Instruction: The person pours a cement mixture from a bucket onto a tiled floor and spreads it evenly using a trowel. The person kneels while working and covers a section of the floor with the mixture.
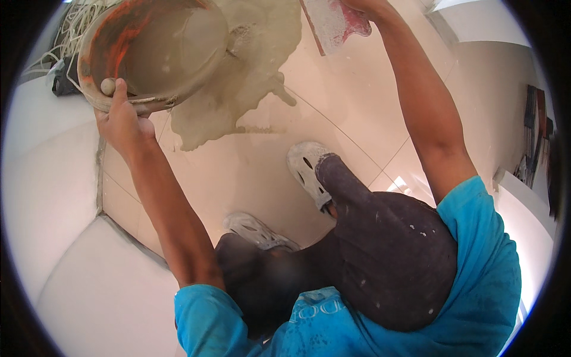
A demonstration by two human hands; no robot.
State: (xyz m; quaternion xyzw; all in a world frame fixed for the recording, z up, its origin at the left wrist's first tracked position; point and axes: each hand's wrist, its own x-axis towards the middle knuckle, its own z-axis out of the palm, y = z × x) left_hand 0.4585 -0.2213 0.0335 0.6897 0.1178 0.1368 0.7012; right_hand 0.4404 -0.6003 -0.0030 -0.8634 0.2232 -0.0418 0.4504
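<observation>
My left hand (126, 122) is closed on the near-left rim of a round, mud-coated basin (205, 80), orange showing through inside. The basin looks tilted, with grey-brown slurry (169, 50) in it. Beside my left thumb is a small round pale knob (107, 87); I cannot tell whether it belongs to the basin. At the top edge my right hand (364, 7), partly cut off, grips a flat trowel-like tool (328, 27) with a whitish, smeared blade and a red part. Wet grey slurry (238, 101) lies spread over the floor between the basin and this tool.
Pale floor tiles (339, 101) stretch below me, my two dusty clogs (306, 172) standing on them. White cables (68, 35) and a black thing (64, 80) lie behind the basin at left. White walls (47, 137) rise on the left; dark long pieces (532, 137) lean at far right.
</observation>
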